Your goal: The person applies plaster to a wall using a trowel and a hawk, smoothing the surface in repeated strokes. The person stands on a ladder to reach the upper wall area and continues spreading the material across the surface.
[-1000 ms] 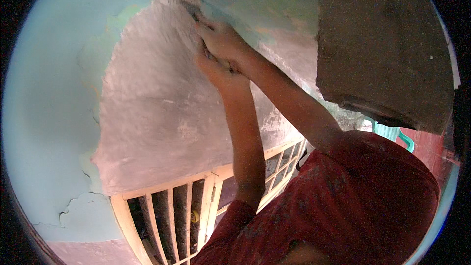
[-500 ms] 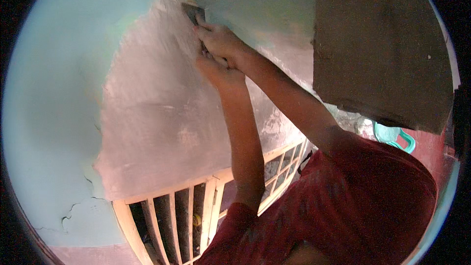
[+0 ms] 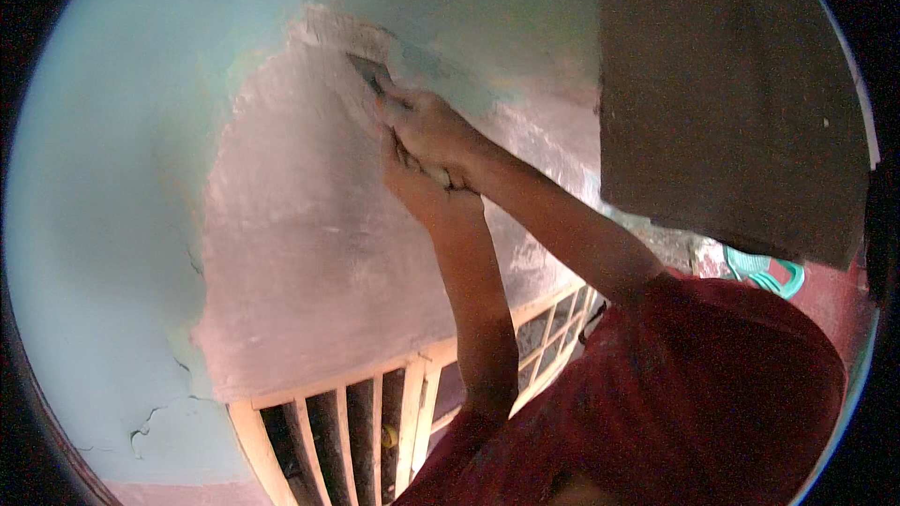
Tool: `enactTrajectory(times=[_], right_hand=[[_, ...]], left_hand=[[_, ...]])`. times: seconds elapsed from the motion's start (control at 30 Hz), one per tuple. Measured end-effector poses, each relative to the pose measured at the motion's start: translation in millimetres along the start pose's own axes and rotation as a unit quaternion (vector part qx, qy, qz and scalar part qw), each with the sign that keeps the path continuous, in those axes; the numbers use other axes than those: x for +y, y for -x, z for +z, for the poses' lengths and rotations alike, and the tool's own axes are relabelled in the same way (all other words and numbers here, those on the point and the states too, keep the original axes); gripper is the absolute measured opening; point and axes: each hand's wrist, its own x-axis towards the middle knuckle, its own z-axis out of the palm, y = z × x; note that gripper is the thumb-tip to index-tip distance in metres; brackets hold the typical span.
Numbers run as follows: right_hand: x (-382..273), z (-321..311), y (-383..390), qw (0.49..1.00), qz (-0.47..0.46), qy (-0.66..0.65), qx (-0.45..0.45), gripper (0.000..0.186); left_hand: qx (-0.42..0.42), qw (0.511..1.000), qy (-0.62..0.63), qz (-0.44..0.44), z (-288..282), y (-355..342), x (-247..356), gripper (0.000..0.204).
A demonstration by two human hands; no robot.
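Soft, uneven light brightens the blue wall (image 3: 103,253) at left; the brown hanging sheet (image 3: 722,103) at right and the near maroon shirt (image 3: 675,394) look dim and grainy. The flat scraper (image 3: 367,70) is slightly blurred. Fisheye distortion bows the cream window grille (image 3: 247,445); black fills the corners.

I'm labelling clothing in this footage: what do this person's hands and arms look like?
The left hand and right hand are ungloved, and both forearms are bare. The dark red top has short sleeves.
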Motion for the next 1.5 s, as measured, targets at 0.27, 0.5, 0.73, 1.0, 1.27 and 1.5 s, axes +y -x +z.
enactTrajectory(times=[0.27, 0.5, 0.73, 1.0, 1.27, 1.5], right_hand=[[15, 14, -14, 0.993, 0.036, 0.112, 0.023, 0.054], [-37, -7, -21, 0.983, 0.144, -0.016, -0.109, 0.052], [-35, -4, -28, 0.999, -0.003, 0.029, -0.041, 0.047], [13, 24, -19, 0.992, 0.072, -0.025, 0.100, 0.056], [31, -69, 46, 0.959, 0.241, -0.109, -0.103, 0.058], [-21, -39, 22, 0.996, -0.005, -0.017, -0.090, 0.057]], left_hand=[[-0.028, 0.999, -0.034, -0.021, -9, -11, -4, 0.047], [-0.029, 0.999, -0.019, -0.027, -13, -19, 2, 0.047], [0.006, 0.995, 0.086, -0.052, -4, -25, 3, 0.044], [0.019, 0.934, 0.281, -0.219, -61, 1, -41, 0.042], [0.113, 0.911, 0.076, -0.390, -89, 215, -69, 0.047], [0.089, 0.887, 0.025, -0.452, -107, 282, -80, 0.042]])
